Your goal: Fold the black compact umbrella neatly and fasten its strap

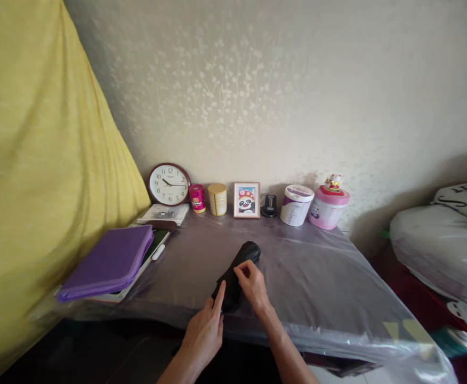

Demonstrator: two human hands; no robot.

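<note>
While the left hand (pixel 208 323) is closed round the near end of the black umbrella (pixel 231 290), presumably steadying it, the right hand (pixel 251 282) pinches its fabric, fingertips together.

1. Wall clock (pixel 170 193): easiest read by far, black numerals round the dial, 12, 11, 10, 9, 8 and so on. There's a tiny brand line under the 12, too blurry for me.
2. Pink-red tin (pixel 197 198): yellowish logo lettering, can't make it out, sorry.
3. White-and-purple tub (pixel 296 206): print's too small.
4. White cloth (pixel 463 196) on the right: chunky black letters, one looks like an S.
</note>
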